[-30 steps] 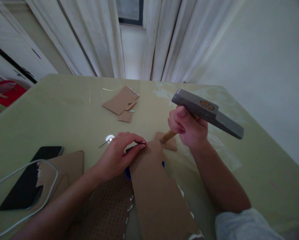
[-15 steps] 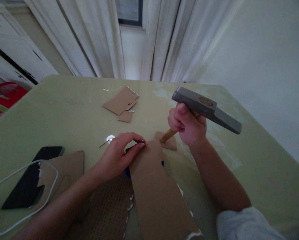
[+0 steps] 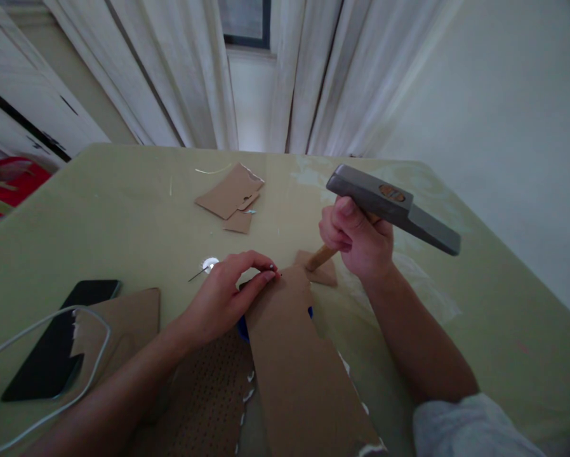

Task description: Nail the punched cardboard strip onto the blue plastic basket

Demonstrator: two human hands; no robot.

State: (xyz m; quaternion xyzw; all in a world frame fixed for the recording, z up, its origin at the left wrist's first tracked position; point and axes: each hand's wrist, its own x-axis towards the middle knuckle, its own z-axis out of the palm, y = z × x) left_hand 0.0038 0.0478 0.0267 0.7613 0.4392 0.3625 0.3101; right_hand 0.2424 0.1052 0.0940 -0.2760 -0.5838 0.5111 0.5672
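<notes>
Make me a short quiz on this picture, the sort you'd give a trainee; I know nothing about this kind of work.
1. What does the right hand grip?
2. Fill in "near" or "far", as seen by the person: the left hand pinches a small thing at the ____ end of the long cardboard strip.
3. True or false: the phone lies to the right of that strip in the picture.

Key:
1. A hammer, held close to its head.
2. Far.
3. False; the phone lies to the left of it.
</notes>
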